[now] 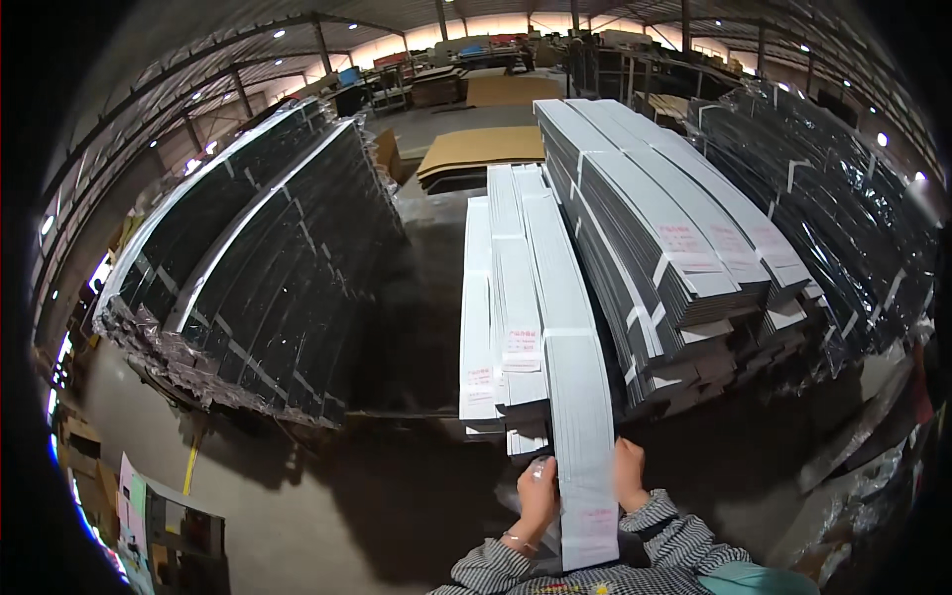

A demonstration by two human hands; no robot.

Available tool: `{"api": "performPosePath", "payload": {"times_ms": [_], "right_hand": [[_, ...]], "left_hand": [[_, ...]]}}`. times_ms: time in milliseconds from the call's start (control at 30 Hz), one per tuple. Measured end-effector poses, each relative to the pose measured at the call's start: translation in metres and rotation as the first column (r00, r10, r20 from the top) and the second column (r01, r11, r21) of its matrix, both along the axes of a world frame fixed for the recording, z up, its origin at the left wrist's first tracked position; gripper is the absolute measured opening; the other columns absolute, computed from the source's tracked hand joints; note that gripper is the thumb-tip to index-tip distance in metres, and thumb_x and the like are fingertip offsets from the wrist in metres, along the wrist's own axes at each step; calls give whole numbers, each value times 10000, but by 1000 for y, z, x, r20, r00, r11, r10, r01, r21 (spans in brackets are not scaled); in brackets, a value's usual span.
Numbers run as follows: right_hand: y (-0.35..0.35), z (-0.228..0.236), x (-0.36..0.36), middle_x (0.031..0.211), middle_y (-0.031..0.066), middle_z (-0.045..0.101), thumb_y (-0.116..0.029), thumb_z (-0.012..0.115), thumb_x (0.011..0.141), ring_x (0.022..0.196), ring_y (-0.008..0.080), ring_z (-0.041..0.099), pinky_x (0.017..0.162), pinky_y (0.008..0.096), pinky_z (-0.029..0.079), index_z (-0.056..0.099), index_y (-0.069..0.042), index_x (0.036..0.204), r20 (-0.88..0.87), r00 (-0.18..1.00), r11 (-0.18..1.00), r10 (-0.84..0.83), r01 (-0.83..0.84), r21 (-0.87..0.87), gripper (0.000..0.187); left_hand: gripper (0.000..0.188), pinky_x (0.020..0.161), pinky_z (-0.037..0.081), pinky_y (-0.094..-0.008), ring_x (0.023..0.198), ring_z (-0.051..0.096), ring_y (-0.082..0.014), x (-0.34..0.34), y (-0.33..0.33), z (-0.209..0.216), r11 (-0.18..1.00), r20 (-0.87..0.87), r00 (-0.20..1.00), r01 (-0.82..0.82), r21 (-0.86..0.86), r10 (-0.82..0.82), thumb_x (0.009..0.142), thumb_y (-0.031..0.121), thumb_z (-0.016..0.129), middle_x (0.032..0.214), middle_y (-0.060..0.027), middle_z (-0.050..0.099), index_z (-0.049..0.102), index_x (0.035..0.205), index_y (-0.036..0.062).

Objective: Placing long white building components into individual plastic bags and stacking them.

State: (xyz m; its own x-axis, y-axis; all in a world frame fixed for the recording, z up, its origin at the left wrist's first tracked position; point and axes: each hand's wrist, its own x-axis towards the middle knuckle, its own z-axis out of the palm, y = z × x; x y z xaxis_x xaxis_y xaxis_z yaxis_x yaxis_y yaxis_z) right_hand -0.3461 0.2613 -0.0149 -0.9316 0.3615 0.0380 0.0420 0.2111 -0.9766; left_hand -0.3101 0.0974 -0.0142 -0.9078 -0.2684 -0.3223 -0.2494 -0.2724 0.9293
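Long white bundle (pixel 582 416) gripped at its near end

Bundle sits on the low pile, near end jutting toward the torso, probably so both edges can be reached. Left hand (pixel 538 491) and right hand (pixel 630 474) grasp opposite edges, fingers curled; how far they reach underneath, I can't tell. A pale band (pixel 570 332) crosses it, likely holding the layers together. Shorter-reaching white bundles (pixel 516 288) lie just left, roughly parallel. Right: a taller banded stack (pixel 635 169). Farther left: dark plastic-wrapped stacks (pixel 297 238), apparently covered for protection.
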Motion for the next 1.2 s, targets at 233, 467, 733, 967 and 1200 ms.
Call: {"api": "performPosePath", "payload": {"times_ms": [233,467,733,967,1200], "right_hand": [[22,-209,42,822,307,649,-29,575,789,820,451,643,725,500,489,616,96,738,368,929,901,-33,-131,413,142],[25,-144,39,1232,253,643,-6,565,841,1152,341,614,979,397,483,591,54,1266,182,907,920,379,-391,34,430],[-57,23,67,1022,106,681,-240,521,1030,974,171,624,861,323,497,549,16,1253,20,1000,205,4,19,-979,341],[-74,28,69,757,-15,501,51,532,938,684,59,485,628,214,410,527,-20,957,-114,883,888,456,-442,128,73],[-113,76,44,688,-24,491,23,595,898,601,58,442,545,241,373,547,-6,928,-229,812,844,536,-517,144,64]], "left_hand": [[266,754,522,-530,860,661,-470,16,-22,-170,562,233,941,334,-756,-246,836,208,676,850,-273,679,579,966,-2],[635,754,521,-517,862,674,-444,49,-43,-88,595,154,897,394,-700,-414,823,107,617,948,-276,688,466,1437,164],[683,648,482,-506,745,657,-448,90,-75,38,840,-254,953,0,-542,-163,840,31,578,800,-270,653,432,1478,228],[725,710,495,-551,780,657,-466,110,-121,44,721,-55,978,110,-684,-202,794,-6,542,854,-278,672,437,1467,243],[438,673,522,-306,747,695,-208,94,-173,106,764,-274,926,23,-644,-259,784,-85,550,921,-174,690,635,1186,67]]}}
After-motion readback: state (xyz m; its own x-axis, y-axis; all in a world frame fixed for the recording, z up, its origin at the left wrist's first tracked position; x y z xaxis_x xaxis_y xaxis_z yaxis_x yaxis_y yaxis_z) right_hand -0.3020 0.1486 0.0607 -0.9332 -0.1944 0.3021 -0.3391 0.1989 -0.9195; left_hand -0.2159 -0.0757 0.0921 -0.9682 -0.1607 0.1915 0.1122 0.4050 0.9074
